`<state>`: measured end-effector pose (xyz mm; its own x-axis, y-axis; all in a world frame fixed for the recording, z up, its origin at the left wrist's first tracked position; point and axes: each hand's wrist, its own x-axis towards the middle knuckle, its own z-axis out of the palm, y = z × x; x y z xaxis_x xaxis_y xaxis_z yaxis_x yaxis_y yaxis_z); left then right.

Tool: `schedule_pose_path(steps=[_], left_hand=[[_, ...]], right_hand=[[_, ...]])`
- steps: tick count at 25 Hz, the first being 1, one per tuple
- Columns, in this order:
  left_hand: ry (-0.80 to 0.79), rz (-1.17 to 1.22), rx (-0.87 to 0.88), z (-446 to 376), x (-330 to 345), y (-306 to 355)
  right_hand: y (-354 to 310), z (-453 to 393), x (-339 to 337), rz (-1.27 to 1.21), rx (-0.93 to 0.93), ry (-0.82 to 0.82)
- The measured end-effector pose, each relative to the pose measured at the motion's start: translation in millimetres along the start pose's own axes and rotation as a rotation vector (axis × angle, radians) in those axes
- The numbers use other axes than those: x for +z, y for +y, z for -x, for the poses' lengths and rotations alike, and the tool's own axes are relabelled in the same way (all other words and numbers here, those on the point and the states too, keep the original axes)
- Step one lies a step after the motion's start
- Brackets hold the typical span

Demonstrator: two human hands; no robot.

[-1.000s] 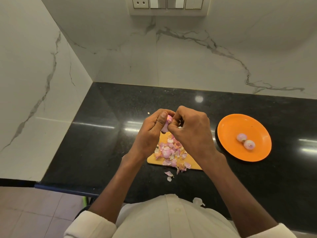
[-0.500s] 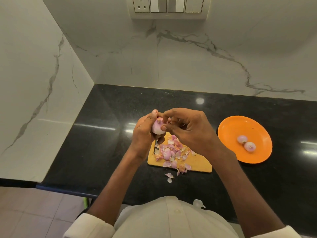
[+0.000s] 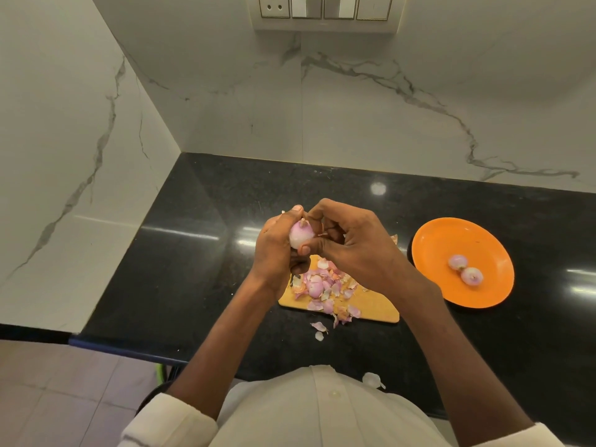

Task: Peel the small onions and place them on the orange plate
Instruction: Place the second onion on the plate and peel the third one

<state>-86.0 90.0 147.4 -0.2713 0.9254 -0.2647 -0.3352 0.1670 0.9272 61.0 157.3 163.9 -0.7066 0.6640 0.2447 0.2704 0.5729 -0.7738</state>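
Note:
My left hand [image 3: 274, 253] grips a small pale pink onion [image 3: 300, 235] above a wooden cutting board [image 3: 371, 306]. My right hand [image 3: 351, 243] presses its thumb and fingertips against the same onion from the right. A heap of pink onion skins [image 3: 324, 287] lies on the board under my hands. To the right sits the orange plate [image 3: 464, 233] with two peeled onions [image 3: 464, 269] touching each other near its middle.
The board and plate rest on a black counter [image 3: 180, 269] in a corner of white marble walls. A few skins [image 3: 319, 329] lie on the counter before the board, one [image 3: 372, 379] near its front edge. A switch panel [image 3: 324, 9] is on the back wall.
The onion has turned in my left hand so more of its pale body shows. My right hand's fingers shifted on it. The view has tilted slightly.

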Motion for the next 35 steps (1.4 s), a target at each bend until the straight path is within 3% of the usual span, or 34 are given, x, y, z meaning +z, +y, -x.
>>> schedule_pose_path(steps=[5,10,19,23,26,31,35], left_hand=[[0.038,-0.014,-0.031,-0.7,2.5,5.0],[0.061,-0.041,-0.057,-0.4,3.8,3.2],[0.159,0.020,-0.226,-4.9,9.4,3.4],[0.163,-0.004,-0.257,-8.0,8.6,-1.1],[0.095,0.141,-0.346,-11.4,7.2,-3.6],[-0.178,0.464,-0.628,-16.0,4.4,-2.0],[-0.225,0.536,-0.672,-15.9,3.8,2.8]], right_hand=[[2.8,6.3,6.3,0.004,-0.068,0.138],[13.6,2.6,7.0,0.067,-0.053,0.068],[16.7,6.6,17.0,-0.040,-0.001,0.230],[23.8,5.0,15.8,-0.016,0.029,0.188],[23.5,6.0,15.8,0.016,-0.006,0.199],[23.5,8.1,15.3,0.044,-0.040,0.225],[18.9,6.7,7.5,-0.017,-0.008,0.196]])
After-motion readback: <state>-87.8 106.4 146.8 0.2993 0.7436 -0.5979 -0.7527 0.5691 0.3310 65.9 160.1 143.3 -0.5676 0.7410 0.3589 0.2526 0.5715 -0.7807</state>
